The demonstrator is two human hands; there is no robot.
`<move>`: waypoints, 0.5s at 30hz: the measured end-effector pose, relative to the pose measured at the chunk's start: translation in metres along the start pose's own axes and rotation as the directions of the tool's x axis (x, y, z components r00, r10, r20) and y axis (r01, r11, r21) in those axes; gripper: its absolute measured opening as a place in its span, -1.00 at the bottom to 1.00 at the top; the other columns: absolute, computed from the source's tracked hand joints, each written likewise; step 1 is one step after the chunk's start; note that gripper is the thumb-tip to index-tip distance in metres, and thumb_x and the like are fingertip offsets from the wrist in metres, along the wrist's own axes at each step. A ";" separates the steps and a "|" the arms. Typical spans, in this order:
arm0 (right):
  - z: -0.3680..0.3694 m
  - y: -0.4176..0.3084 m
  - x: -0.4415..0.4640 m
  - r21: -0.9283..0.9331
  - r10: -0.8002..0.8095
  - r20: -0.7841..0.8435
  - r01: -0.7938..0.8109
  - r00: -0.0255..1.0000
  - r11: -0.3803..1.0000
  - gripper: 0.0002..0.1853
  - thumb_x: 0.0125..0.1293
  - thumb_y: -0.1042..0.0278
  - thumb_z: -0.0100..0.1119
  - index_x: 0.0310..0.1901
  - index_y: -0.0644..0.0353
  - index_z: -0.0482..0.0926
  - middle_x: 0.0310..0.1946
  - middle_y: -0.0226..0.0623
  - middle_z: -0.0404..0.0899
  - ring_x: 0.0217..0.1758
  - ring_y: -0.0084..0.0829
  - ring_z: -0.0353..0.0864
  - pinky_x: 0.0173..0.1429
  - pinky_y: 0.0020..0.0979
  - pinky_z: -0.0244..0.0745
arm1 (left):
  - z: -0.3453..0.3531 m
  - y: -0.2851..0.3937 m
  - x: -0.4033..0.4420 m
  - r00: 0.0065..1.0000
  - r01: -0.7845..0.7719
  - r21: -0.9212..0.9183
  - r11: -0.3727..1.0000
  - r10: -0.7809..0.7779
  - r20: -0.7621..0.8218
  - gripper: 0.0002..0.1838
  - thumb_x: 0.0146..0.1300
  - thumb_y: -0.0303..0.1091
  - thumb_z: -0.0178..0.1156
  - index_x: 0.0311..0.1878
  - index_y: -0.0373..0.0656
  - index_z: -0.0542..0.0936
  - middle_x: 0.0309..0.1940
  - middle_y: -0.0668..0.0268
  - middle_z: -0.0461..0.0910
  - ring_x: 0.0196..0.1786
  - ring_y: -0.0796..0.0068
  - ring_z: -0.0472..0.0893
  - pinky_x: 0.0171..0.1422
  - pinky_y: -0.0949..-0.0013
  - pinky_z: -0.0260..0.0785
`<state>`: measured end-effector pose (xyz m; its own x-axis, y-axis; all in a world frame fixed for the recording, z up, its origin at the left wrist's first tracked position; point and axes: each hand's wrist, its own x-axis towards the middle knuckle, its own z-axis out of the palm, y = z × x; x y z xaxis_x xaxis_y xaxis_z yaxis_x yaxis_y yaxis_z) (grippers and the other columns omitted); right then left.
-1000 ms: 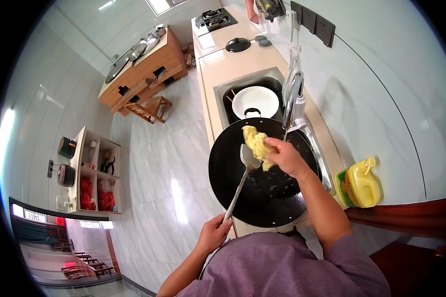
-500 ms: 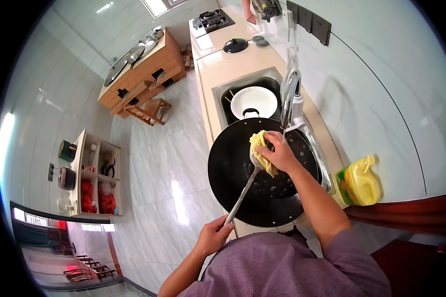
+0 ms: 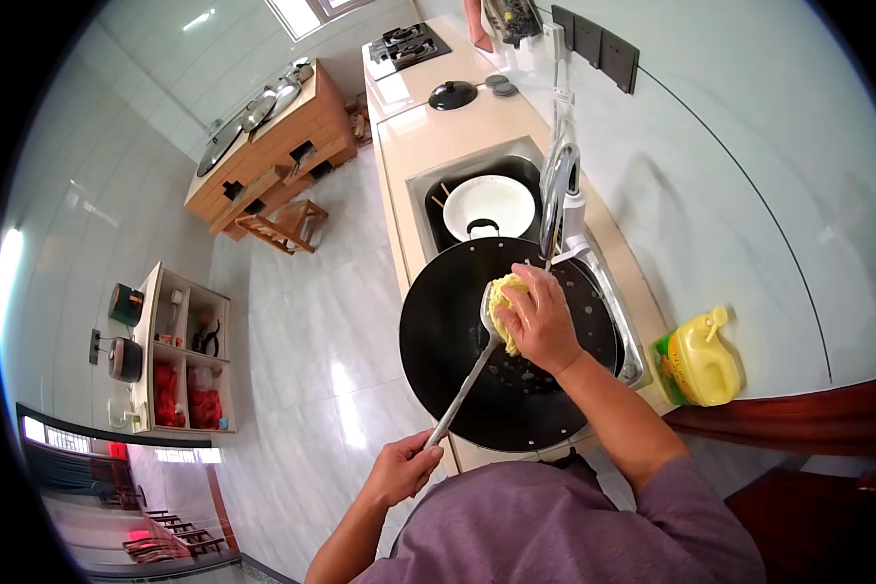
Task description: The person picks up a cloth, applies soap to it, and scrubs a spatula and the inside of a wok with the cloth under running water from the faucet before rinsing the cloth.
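My left hand (image 3: 404,467) is closed round the handle end of a long metal spatula (image 3: 462,392), whose head is over the inside of a large black wok (image 3: 457,409). My right hand (image 3: 543,321) grips a crumpled yellow cloth (image 3: 505,310) and presses it against the spatula's head, which the cloth and fingers partly hide. Water drops dot the wok's inner surface. The wok rests over the near part of the sink, below the chrome faucet (image 3: 558,195).
Beyond the wok, a white basin (image 3: 492,202) sits in the sink (image 3: 424,185). A yellow detergent jug (image 3: 699,362) stands at the right by the wall. Farther along the counter are a black lid (image 3: 453,94) and a gas stove (image 3: 409,49).
The yellow cloth in my right hand has gone from hanging above the spatula's head to lying against it. The whole view has shifted slightly.
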<state>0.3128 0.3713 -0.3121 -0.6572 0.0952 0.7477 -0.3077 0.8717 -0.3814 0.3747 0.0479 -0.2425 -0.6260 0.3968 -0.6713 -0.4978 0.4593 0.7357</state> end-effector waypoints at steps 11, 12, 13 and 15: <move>-0.005 -0.017 -0.019 0.249 0.082 0.130 -0.112 0.988 0.962 -0.74 0.25 0.33 0.49 -0.15 0.21 0.60 -0.06 -0.17 0.53 0.01 -0.07 0.58 0.16 -0.15 0.56 | 0.008 -0.013 0.003 0.999 -0.037 -0.090 0.995 0.036 -0.011 -0.60 0.58 -0.30 0.21 0.36 -0.26 0.58 -0.54 0.51 0.40 -0.65 0.74 0.30 -0.61 0.53 0.14; -0.003 -0.012 -0.023 0.311 0.077 0.155 -0.123 0.985 0.942 -0.76 0.25 0.37 0.47 -0.14 0.22 0.60 -0.07 -0.16 0.54 0.01 -0.06 0.59 0.16 -0.14 0.56 | 0.008 -0.014 0.004 0.999 -0.039 -0.078 0.996 0.038 -0.020 -0.60 0.58 -0.30 0.21 0.36 -0.26 0.58 -0.54 0.51 0.40 -0.65 0.75 0.30 -0.61 0.53 0.14; -0.001 -0.005 -0.027 0.341 0.115 0.152 -0.162 0.982 0.926 -0.78 0.25 0.43 0.44 -0.13 0.23 0.59 -0.08 -0.14 0.55 0.00 -0.05 0.60 0.16 -0.16 0.57 | 0.009 -0.014 0.003 0.999 -0.032 -0.081 0.996 0.029 -0.030 -0.60 0.57 -0.28 0.22 0.36 -0.25 0.59 -0.55 0.53 0.39 -0.64 0.75 0.30 -0.58 0.54 0.14; 0.005 0.009 -0.036 0.400 0.190 0.150 -0.235 0.970 0.886 -0.80 0.25 0.54 0.36 -0.12 0.25 0.59 -0.12 -0.09 0.57 -0.01 -0.05 0.62 0.16 -0.19 0.58 | 0.010 -0.010 -0.001 0.999 -0.016 -0.088 0.996 0.012 -0.049 -0.60 0.57 -0.26 0.24 0.35 -0.23 0.62 -0.57 0.57 0.38 -0.60 0.77 0.29 -0.54 0.55 0.13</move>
<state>0.3297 0.3729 -0.3450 -0.7993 0.1858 0.5715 -0.3933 0.5574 -0.7312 0.3867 0.0511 -0.2499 -0.6608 0.3624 -0.6573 -0.5384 0.3813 0.7515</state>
